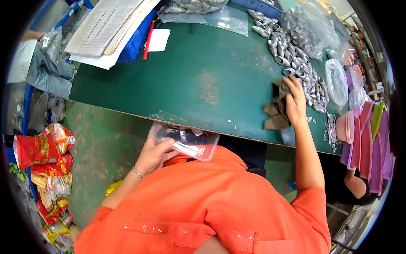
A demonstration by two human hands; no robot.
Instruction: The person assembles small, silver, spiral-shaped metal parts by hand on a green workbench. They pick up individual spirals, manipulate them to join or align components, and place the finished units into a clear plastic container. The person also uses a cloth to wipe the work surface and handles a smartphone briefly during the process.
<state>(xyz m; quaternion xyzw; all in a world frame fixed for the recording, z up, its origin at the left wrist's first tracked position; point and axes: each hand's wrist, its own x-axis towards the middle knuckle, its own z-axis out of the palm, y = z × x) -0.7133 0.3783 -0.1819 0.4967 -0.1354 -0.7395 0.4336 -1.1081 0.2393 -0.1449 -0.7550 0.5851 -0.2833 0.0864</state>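
Note:
My left hand [151, 155] grips the side of a clear plastic tub [208, 153], holding it just below the table's front edge and against my orange shirt. Some small dark and white items show inside the tub, too unclear to name. On the right of the green table [169, 86], my right hand [297, 101] is closed on a crumpled brown cloth [277, 113] that rests on the surface. Just beyond that hand lies a long heap of silver, ribbed, curved pieces [292, 57]. White crumbs are scattered near the front edge.
A blue bin [132, 50] topped with a paper stack [105, 27] stands back left, beside a red pen [148, 40]. Clear bags [302, 31] sit back right. Pink and purple strips [366, 144] hang at right, near another person's arm [356, 184].

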